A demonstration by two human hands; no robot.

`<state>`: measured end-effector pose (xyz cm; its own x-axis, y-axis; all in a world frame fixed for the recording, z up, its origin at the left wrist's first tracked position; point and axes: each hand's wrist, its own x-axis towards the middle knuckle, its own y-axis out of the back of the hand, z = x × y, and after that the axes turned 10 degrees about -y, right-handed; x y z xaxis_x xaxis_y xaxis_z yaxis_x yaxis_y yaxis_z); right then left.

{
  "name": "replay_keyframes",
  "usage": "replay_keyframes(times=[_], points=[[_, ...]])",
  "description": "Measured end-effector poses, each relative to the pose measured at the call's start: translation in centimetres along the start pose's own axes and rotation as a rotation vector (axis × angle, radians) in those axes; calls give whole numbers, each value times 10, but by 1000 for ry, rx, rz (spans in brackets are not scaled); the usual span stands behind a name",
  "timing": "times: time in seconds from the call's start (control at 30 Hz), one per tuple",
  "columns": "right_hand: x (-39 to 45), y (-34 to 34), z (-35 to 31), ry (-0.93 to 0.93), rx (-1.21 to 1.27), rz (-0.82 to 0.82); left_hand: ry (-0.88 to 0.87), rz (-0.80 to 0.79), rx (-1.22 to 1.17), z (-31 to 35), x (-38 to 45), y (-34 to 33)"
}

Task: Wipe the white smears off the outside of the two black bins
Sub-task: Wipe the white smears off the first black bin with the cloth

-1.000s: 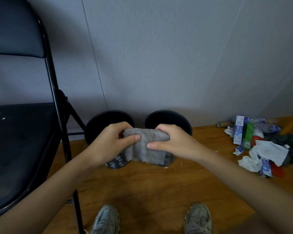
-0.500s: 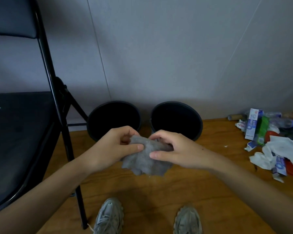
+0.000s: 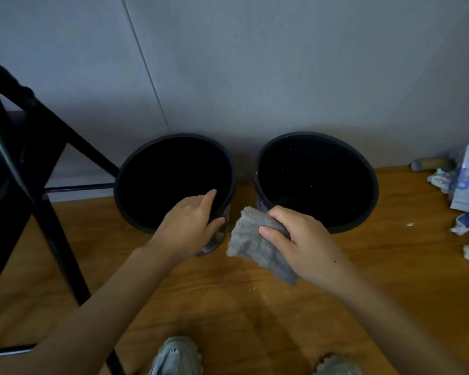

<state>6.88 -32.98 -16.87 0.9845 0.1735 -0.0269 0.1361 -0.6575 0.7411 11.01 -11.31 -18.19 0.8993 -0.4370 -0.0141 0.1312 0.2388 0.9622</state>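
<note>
Both hands work low by the wall: my left hand (image 3: 190, 226) grips the near rim of the left bin (image 3: 136, 212), fingers inside, thumb on the outer wall, while my right hand (image 3: 295, 239) pinches a grey cloth (image 3: 251, 244) hanging between the bins. Beside it stands the right bin (image 3: 358, 220), black too, pale smears showing on both outer walls. I see a black folding chair (image 3: 25, 163) crowding the left, litter (image 3: 463, 185) at right.
</note>
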Motion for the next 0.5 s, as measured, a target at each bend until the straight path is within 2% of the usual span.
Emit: replay_keyframes(times=[0.13,0.23,0.33,0.5], points=[[0,-16,16,-77,17,-36,11,-53,174,-4,27,-32],[-4,-16,26,-112,32,-64,12,-33,176,-2,30,-32],[-10,-10,36,-125,76,-70,-15,76,17,-2,13,-19],[-27,1,45,-165,171,4,-27,200,-490,6,-28,6]])
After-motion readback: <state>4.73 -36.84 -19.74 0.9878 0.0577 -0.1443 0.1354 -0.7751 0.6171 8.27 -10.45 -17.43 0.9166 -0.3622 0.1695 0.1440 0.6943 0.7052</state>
